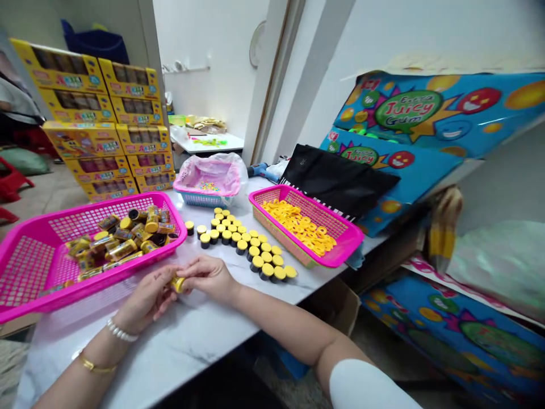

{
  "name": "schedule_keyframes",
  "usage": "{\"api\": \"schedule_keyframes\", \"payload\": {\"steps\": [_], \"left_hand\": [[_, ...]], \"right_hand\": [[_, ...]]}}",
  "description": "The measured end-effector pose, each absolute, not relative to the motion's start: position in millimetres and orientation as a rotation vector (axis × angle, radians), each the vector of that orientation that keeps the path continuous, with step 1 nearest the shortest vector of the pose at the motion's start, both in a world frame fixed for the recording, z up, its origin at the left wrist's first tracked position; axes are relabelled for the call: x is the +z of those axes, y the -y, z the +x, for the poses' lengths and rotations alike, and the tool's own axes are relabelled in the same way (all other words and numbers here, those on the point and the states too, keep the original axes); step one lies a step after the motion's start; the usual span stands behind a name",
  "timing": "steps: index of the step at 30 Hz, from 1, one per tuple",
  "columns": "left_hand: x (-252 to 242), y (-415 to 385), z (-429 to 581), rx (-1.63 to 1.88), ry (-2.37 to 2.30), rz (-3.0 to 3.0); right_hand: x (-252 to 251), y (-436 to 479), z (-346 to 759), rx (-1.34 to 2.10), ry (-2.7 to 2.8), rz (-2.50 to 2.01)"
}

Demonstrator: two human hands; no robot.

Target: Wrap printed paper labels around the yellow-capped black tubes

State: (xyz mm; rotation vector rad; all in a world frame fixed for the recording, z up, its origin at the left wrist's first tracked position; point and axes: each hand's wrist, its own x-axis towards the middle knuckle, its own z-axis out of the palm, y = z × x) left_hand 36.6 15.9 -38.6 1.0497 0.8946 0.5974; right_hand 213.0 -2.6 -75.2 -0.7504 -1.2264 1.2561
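Both hands meet over the near part of the table around a small yellow-and-dark jar (177, 283). My left hand (147, 298), with bracelets at the wrist, has its fingers curled round the jar. On the jar's other side, the fingers of my right hand (215, 278) pinch it, partly hiding it. To the left, a pink mesh basket (46, 241) contains a loose heap of labelled jars (123, 241). Beyond my right hand stand several upright dark jars with yellow lids (240, 238), grouped closely. Yellow plastic rings (298, 224) fill much of another pink basket (351, 241).
A plastic-lined pink basket (232, 179) holding small colourful pieces stands at the back. Stacked yellow display boxes (87, 139) rise behind the left basket. A black bag (336, 176) and blue gum cartons (430, 170) border the right side. Another person (17, 105) is at far left.
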Motion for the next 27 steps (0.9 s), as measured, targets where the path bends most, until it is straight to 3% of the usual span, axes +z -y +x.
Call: {"api": "schedule_keyframes", "payload": {"steps": [11, 20, 27], "left_hand": [[-56, -23, 37, 0.673, -0.785, 0.930], [-59, -23, 45, 0.668, -0.838, 0.796], [-59, -20, 48, 0.780, -0.906, 0.893]], "right_hand": [[-72, 3, 214, 1.221, 1.192, -0.770], [-79, 2, 215, 1.036, 1.489, -0.777], [2, -59, 205, 0.600, 1.773, -0.870]]}}
